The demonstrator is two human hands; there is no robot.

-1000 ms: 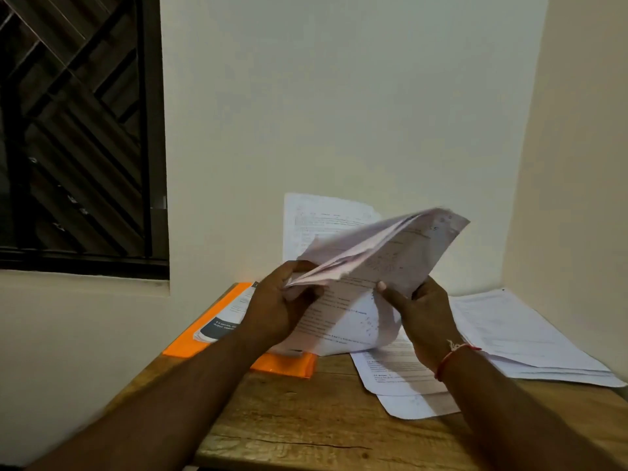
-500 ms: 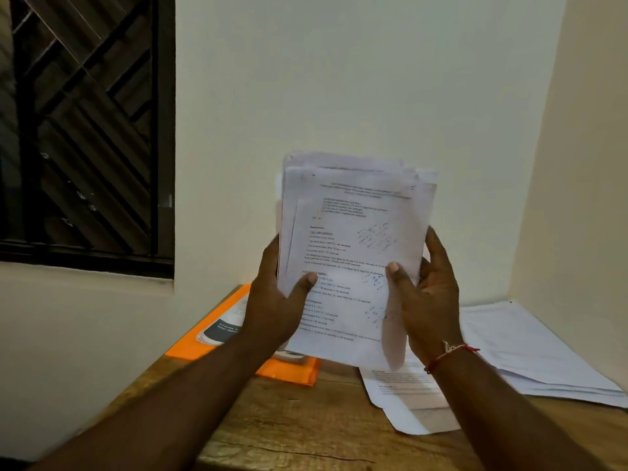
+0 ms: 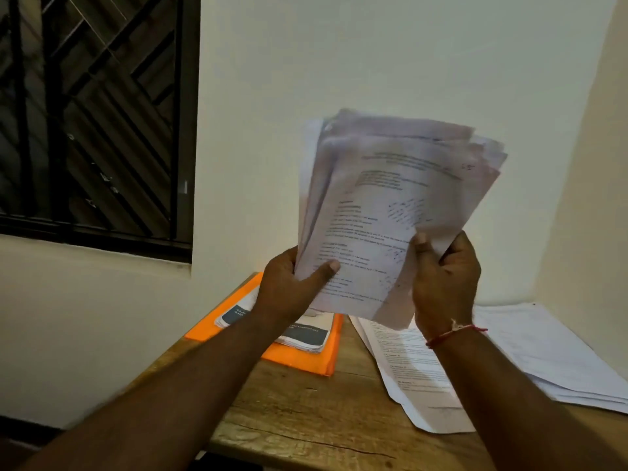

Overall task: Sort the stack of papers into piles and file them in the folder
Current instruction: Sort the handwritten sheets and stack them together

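Observation:
A stack of printed white papers (image 3: 390,212) is held upright above the wooden table (image 3: 306,413), its top tilted to the right and its sheets fanned. My left hand (image 3: 289,287) grips the stack's lower left edge, thumb across the front sheet. My right hand (image 3: 445,277) grips the lower right edge, thumb on the front. An orange folder (image 3: 299,358) lies flat on the table's back left with a small pile of papers with dark blue bands (image 3: 306,334) on it. Two more piles of white sheets lie on the table: one in the middle (image 3: 418,379), one at the right (image 3: 550,362).
The table stands in a corner, with a cream wall behind and another close on the right. A dark window with a metal grille (image 3: 95,113) is at the upper left. Bare wood shows at the table's front.
The stack went from bent and folded low over the table to upright in both hands, then tilted right and fanned slightly. Both hands rose with it.

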